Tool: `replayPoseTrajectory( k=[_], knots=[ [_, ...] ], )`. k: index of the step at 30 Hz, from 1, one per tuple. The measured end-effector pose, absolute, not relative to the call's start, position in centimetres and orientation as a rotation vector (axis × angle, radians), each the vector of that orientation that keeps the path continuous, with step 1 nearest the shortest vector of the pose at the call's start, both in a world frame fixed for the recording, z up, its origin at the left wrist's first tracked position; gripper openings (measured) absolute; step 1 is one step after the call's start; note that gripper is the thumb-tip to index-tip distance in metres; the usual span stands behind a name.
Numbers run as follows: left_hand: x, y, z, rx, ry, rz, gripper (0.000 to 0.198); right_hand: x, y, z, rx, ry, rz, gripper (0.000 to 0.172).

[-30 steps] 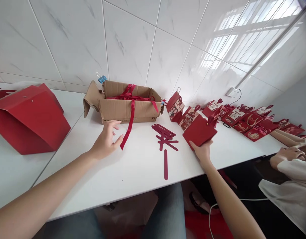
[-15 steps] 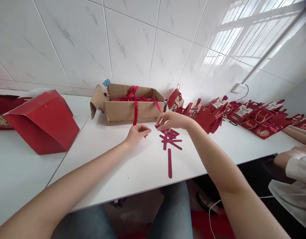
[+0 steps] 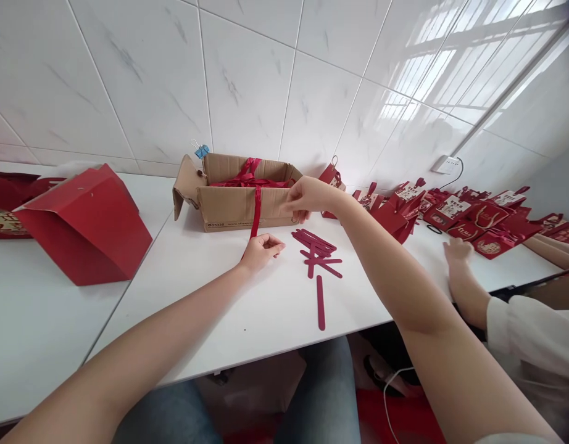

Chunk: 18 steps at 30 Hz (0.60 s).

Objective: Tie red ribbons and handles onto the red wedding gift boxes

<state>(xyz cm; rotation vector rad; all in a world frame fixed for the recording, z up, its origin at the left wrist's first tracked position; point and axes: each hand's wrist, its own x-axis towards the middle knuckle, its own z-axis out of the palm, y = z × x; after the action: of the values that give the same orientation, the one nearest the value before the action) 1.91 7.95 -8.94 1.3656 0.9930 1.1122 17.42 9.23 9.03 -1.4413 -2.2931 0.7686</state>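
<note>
My left hand rests on the white table with its fingers curled, closed at the lower end of a red ribbon that hangs over the front of a cardboard box. My right hand is raised at the box's right end. Its fingers are pinched together, and what they hold is hidden. More red ribbon lies inside the box. Several dark red paper strips lie just below my right hand, with one single strip nearer the table edge.
A large red folded box stands at the left. Many small red gift bags line the wall to the right. Another person's hand and white sleeve reach onto the table at the right. A blue binder clip sits on the box flap.
My right hand set down a red gift bag, passed over the strips and rose to the box's right end. My left hand moved right and closed at the ribbon's end. The other person's hand reached in.
</note>
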Motion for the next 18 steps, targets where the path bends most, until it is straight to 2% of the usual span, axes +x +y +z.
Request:
replayPoseTrajectory(
  k=[4, 13, 18],
  knots=[
    [1.8, 7.8, -8.8, 1.376, 1.003, 1.109, 0.034, 17.2, 9.1, 8.9, -1.391, -2.288, 0.826, 0.015],
    [1.7, 8.0, -9.1, 1.414, 1.017, 1.102, 0.03, 16.3, 8.8, 8.7, -1.211, -2.131, 0.595, 0.019],
    [1.7, 7.9, -9.3, 1.437, 1.005, 1.113, 0.03, 16.2, 8.3, 7.7, -1.14, -2.002, 0.504, 0.029]
  ],
)
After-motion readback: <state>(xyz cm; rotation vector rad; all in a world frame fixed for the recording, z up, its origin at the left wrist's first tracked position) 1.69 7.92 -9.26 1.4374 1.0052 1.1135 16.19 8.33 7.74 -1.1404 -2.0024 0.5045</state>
